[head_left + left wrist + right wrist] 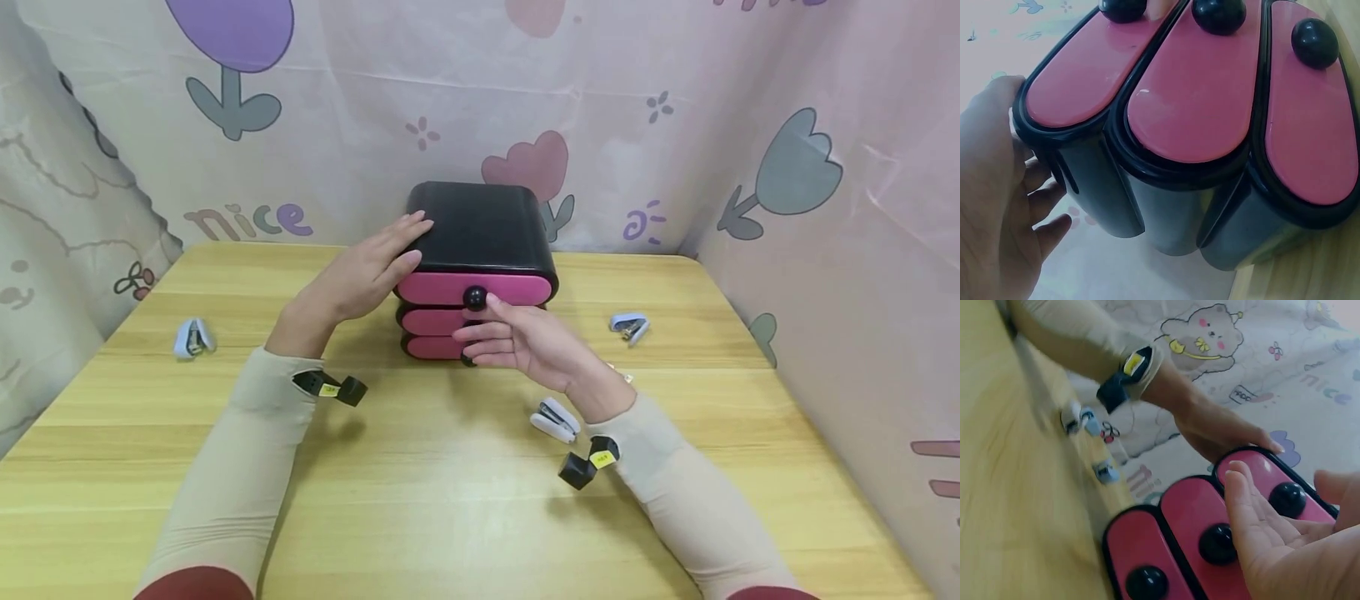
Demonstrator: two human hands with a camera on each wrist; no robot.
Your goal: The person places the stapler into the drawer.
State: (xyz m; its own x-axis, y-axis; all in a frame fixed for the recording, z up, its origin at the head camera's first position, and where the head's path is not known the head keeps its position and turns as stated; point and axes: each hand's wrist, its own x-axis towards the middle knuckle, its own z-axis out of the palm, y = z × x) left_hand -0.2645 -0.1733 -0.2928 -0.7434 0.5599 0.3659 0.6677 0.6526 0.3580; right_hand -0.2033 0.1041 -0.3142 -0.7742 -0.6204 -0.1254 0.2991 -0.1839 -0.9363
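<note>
A small black drawer box (480, 221) with three pink drawer fronts (1194, 94) and round black knobs stands at the back of the table. My left hand (360, 271) rests against its top left edge, fingers straight along the lid. In front of the drawers is my right hand (536, 342), palm turned sideways and fingers extended. Its thumb tip is at the top knob (476, 297); whether it touches cannot be told. The right fingers partly cover the lower knobs in the head view. The drawers look closed.
A light blue stapler (194, 338) lies at the left, another blue stapler (630, 326) at the right. A white stapler (556, 419) lies near my right wrist, which mostly hides a small pale object (627, 377). A printed curtain (360, 108) hangs close behind the box.
</note>
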